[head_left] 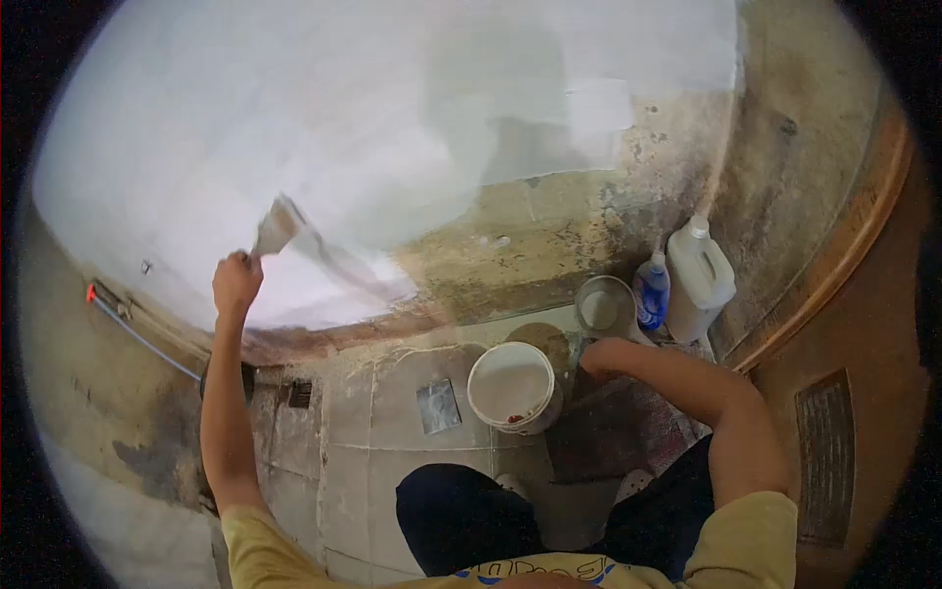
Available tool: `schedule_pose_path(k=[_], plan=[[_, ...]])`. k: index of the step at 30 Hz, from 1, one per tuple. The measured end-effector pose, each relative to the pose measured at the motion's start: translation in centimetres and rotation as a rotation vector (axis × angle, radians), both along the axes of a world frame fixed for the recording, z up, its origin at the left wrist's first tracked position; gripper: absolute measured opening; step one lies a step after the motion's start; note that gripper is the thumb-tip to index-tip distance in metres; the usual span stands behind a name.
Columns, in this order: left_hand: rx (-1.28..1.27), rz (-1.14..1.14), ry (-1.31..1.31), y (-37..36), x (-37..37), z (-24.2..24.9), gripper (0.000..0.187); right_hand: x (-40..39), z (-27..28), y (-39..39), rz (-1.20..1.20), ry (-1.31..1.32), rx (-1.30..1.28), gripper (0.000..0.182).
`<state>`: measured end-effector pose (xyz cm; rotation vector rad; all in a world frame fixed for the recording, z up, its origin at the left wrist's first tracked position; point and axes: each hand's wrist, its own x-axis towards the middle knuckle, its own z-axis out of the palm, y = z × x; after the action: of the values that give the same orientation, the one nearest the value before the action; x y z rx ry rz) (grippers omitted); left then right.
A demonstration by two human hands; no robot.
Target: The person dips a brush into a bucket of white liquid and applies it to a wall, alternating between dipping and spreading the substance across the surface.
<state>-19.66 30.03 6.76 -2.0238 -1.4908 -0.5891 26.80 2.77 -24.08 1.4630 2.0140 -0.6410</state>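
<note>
In my left hand I grip a putty knife, slightly blurred, its wide flat blade tilted up against the white coating of the wall. My right hand is curled closed above the floor, and what its fingers hold, if anything, is hidden. It is between a white bucket and a round bowl. Whitish material fills part of the bucket, and a small red thing shows at its inner edge. A flat metal plate lies on the floor to the bucket's left.
A blue bottle and a whitish jug stand in the right corner by the wall. Bare, stained wall shows below the white coating. A dark mat lies near my feet. At right is a brown wooden frame.
</note>
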Motion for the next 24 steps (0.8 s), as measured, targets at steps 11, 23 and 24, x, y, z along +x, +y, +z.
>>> schedule_pose_path(k=[11,23,24], plan=[[-0.132,-0.720,-0.204,-11.6,33.2,-3.9,0.034,0.9,-2.6,0.3,-0.012,-0.044,-0.019,0.026],[-0.128,-0.713,-0.128,-13.7,44.4,-2.4,0.033,-1.1,-4.4,1.5,0.121,-0.058,-0.023,0.031],[-0.126,-0.706,-0.120,-13.4,43.3,-2.2,0.033,-1.2,-5.2,1.8,0.136,-0.052,0.000,0.031]])
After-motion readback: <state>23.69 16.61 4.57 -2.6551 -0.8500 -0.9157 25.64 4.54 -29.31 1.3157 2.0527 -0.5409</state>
